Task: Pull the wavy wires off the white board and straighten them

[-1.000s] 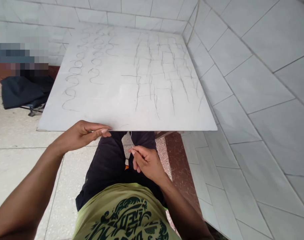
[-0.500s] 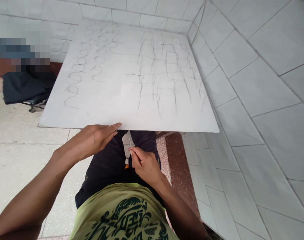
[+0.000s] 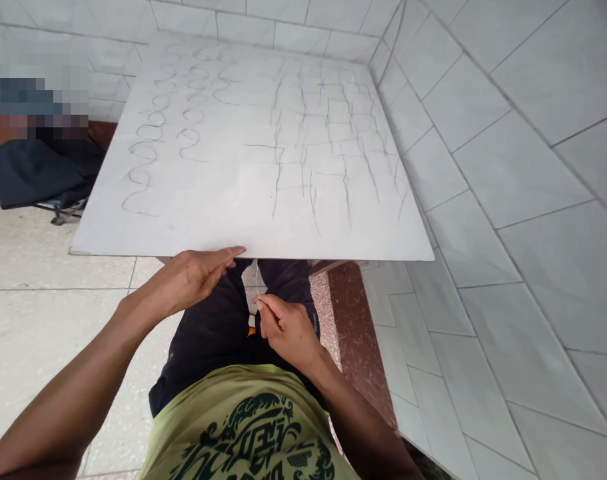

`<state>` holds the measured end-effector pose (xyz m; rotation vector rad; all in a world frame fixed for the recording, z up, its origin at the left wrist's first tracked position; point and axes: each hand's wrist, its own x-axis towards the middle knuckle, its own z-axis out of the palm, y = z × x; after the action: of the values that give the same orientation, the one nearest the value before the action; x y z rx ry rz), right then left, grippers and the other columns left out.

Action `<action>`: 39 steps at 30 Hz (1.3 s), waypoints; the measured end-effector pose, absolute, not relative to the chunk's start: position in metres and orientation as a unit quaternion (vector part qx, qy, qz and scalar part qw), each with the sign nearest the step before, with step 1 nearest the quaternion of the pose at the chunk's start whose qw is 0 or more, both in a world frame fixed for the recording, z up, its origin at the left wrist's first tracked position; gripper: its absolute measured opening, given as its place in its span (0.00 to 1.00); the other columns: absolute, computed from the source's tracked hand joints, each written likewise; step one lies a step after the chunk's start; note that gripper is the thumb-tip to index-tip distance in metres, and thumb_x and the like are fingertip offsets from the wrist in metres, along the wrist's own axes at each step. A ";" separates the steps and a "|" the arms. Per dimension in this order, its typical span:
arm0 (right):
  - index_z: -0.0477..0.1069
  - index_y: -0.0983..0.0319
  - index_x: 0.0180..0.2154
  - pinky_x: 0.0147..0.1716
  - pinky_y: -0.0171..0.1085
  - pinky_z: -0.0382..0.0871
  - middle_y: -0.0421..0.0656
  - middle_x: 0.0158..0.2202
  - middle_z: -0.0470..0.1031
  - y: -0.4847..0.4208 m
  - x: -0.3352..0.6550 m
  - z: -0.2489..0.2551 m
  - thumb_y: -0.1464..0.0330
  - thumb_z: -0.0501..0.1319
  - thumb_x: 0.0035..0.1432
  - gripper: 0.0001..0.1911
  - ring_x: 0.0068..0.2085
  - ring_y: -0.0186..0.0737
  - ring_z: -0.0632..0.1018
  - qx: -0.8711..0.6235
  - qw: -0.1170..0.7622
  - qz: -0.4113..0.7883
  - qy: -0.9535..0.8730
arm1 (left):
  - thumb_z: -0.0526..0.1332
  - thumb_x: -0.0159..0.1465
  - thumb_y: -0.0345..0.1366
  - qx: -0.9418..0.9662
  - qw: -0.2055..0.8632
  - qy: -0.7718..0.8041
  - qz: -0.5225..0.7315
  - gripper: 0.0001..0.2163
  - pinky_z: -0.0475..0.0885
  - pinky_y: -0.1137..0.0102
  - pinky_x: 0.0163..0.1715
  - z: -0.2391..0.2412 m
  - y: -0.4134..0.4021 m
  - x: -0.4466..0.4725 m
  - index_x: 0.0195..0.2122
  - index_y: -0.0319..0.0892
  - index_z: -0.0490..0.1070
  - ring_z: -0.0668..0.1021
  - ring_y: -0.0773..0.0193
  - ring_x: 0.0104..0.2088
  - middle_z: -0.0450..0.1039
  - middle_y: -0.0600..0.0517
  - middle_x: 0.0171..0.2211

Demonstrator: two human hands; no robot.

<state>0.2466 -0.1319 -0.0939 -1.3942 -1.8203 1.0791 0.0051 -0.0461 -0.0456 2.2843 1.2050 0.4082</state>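
Note:
A large white board (image 3: 243,193) lies flat in front of me, with thin dark strands laid on it in wavy rows at left and crossed lines at right. My left hand (image 3: 196,277) rests at the board's near edge, fingers stretched together and touching the rim. Just below that edge, over my lap, my right hand (image 3: 283,327) is closed in a pinch on a thin pale thread (image 3: 257,273) that runs up to the board's edge.
A white tiled wall (image 3: 508,167) runs close along the right side of the board and another behind it. A dark cloth on a low metal frame (image 3: 38,177) sits on the floor at left. Pale floor tiles (image 3: 43,313) lie left of my legs.
My left hand slid right along the board's near edge and its fingers straightened. My right hand rose slightly toward the edge, still pinching the thread.

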 end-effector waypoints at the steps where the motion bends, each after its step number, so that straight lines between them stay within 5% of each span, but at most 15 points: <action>1: 0.79 0.58 0.48 0.33 0.36 0.71 0.38 0.23 0.77 -0.131 0.248 -0.093 0.66 0.54 0.73 0.15 0.25 0.39 0.79 -0.527 0.304 0.405 -0.683 | 0.53 0.76 0.45 0.836 0.274 0.450 0.154 0.26 0.80 0.62 0.50 -0.044 -0.047 0.005 0.73 0.50 0.60 0.85 0.55 0.50 0.83 0.48 0.52; 4: 0.79 0.59 0.49 0.31 0.36 0.70 0.38 0.22 0.77 -0.130 0.252 -0.092 0.66 0.55 0.73 0.14 0.25 0.38 0.79 -0.530 0.314 0.400 -0.679 | 0.58 0.73 0.51 0.798 0.318 0.478 0.181 0.31 0.80 0.62 0.48 -0.034 -0.047 0.000 0.75 0.52 0.56 0.84 0.53 0.51 0.80 0.47 0.58; 10: 0.79 0.59 0.50 0.34 0.36 0.72 0.39 0.25 0.78 -0.131 0.257 -0.092 0.66 0.54 0.73 0.15 0.27 0.39 0.80 -0.524 0.302 0.397 -0.690 | 0.56 0.74 0.54 0.739 0.381 0.488 0.266 0.26 0.79 0.59 0.54 -0.019 -0.040 -0.005 0.69 0.47 0.69 0.81 0.51 0.56 0.78 0.44 0.60; 19: 0.77 0.62 0.52 0.36 0.34 0.73 0.45 0.36 0.85 -0.130 0.256 -0.094 0.67 0.53 0.75 0.15 0.32 0.39 0.84 -0.509 0.267 0.314 -0.756 | 0.59 0.73 0.49 0.794 0.401 0.427 0.160 0.21 0.83 0.62 0.46 -0.033 -0.023 0.012 0.62 0.48 0.77 0.86 0.57 0.42 0.85 0.49 0.46; 29: 0.77 0.62 0.49 0.33 0.35 0.68 0.46 0.35 0.85 -0.113 0.259 -0.088 0.66 0.50 0.77 0.17 0.32 0.42 0.84 -0.543 0.164 0.147 -0.811 | 0.58 0.74 0.47 0.783 0.381 0.458 0.181 0.20 0.83 0.63 0.46 -0.040 -0.037 0.002 0.62 0.49 0.76 0.87 0.58 0.41 0.86 0.52 0.42; 34: 0.77 0.63 0.48 0.31 0.35 0.66 0.46 0.32 0.83 -0.114 0.257 -0.090 0.65 0.49 0.77 0.18 0.31 0.42 0.83 -0.543 0.180 0.174 -0.801 | 0.60 0.73 0.49 0.744 0.425 0.470 0.211 0.20 0.82 0.61 0.50 -0.040 -0.045 0.002 0.61 0.48 0.76 0.87 0.57 0.43 0.85 0.49 0.46; 39: 0.77 0.62 0.48 0.32 0.35 0.67 0.43 0.29 0.81 -0.119 0.251 -0.093 0.64 0.50 0.77 0.18 0.28 0.40 0.82 -0.545 0.237 0.253 -0.764 | 0.62 0.72 0.50 0.685 0.510 0.469 0.225 0.27 0.81 0.59 0.51 -0.040 -0.036 0.001 0.70 0.50 0.65 0.86 0.56 0.45 0.84 0.48 0.49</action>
<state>0.2508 -0.1193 -0.0929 -1.4939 -2.0932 0.6932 0.0007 -0.0360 -0.0396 1.6494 1.1301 0.5411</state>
